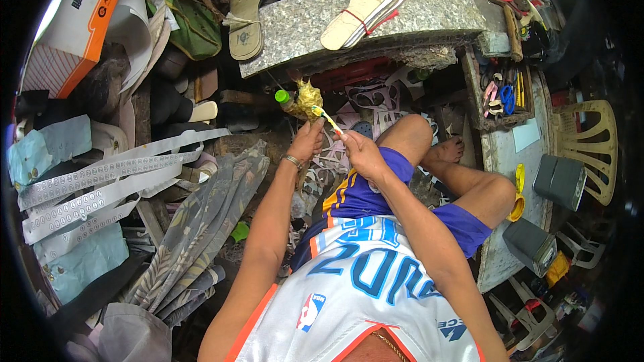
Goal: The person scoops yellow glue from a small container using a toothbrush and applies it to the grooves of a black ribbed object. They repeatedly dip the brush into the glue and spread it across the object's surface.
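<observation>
My right hand (361,153) is closed round the white handle of a toothbrush (330,121), which slants up and left. The brush's head meets the lower edge of a lumpy, yellow, glue-crusted container (308,96). Just below that container is my left hand (307,141), its fingers pressed together. What it grips is too small to make out, and I cannot tell whether it touches the container. A bottle with a bright green cap (282,96) stands left of the container. My knees are bent apart to the right of my hands.
Ahead is a speckled stone slab (288,27) bearing a bundle of tied insoles (365,3). A wooden tray (500,121) with scissors (507,98) lies right. Printed strips (114,174) and patterned cloth (201,228) fill the left. Cut-out scraps (376,104) litter the floor.
</observation>
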`<state>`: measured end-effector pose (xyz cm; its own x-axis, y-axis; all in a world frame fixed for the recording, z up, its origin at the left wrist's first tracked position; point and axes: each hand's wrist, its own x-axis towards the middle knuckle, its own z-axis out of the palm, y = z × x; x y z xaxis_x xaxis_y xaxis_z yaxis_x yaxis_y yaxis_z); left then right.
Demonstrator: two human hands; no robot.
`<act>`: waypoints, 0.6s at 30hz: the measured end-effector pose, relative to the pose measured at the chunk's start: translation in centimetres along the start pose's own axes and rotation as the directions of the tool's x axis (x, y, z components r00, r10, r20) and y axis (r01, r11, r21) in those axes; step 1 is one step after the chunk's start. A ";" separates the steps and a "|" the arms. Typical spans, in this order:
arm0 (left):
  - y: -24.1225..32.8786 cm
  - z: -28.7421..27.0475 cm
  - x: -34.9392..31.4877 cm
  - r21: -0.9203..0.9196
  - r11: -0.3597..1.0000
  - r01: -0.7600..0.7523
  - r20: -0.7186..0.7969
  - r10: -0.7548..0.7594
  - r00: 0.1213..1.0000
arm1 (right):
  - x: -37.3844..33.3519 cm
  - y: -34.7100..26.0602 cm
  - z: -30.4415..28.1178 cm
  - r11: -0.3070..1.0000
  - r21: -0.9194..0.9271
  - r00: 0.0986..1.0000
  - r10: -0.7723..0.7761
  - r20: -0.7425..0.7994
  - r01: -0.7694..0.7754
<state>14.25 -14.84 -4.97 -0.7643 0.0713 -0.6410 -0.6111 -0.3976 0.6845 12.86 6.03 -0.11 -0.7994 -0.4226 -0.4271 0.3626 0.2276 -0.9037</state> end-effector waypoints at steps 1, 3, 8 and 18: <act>0.0 -0.1 -0.1 -0.007 1.000 0.002 0.015 -0.002 1.000 | 0.0 0.0 0.0 1.000 -0.004 1.000 -0.013 -0.004 0.013; 0.1 -0.2 -0.2 -0.010 1.000 0.006 0.035 -0.006 0.999 | -0.1 0.0 0.0 0.999 -0.016 0.999 -0.029 -0.018 0.029; 0.2 0.0 -0.4 -0.001 0.999 0.037 0.028 -0.037 0.999 | -0.1 -0.2 0.3 1.000 0.021 0.999 0.017 -0.032 -0.016; 0.5 0.3 -0.9 -0.108 0.993 0.043 0.109 -0.031 0.994 | -1.1 -0.8 1.1 0.986 -0.166 0.993 -0.009 -0.115 -0.010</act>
<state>14.51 -14.88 -3.96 -0.7626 0.1826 -0.6206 -0.6176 -0.4910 0.6144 13.96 5.40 1.02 -0.8523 -0.3214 -0.4126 0.2858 0.3745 -0.8821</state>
